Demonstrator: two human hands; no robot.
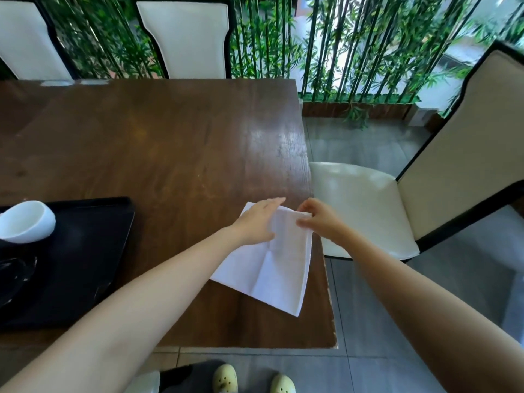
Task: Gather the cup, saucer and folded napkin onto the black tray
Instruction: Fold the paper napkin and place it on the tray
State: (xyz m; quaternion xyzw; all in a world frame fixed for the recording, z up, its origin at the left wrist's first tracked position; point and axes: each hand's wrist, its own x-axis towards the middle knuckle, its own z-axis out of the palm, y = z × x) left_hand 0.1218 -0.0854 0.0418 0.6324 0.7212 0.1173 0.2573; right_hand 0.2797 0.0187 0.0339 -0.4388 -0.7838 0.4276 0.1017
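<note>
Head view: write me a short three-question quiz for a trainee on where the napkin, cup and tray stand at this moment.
1. True or false: the napkin lies on the black tray.
2. Which pinches the napkin's far edge: A, the left hand, or B, the right hand?
3. Fill in: the white cup sits on the ____.
Key: 1 false, it lies on the table near its right edge; 2 B, the left hand presses flat; 3 tray.
</note>
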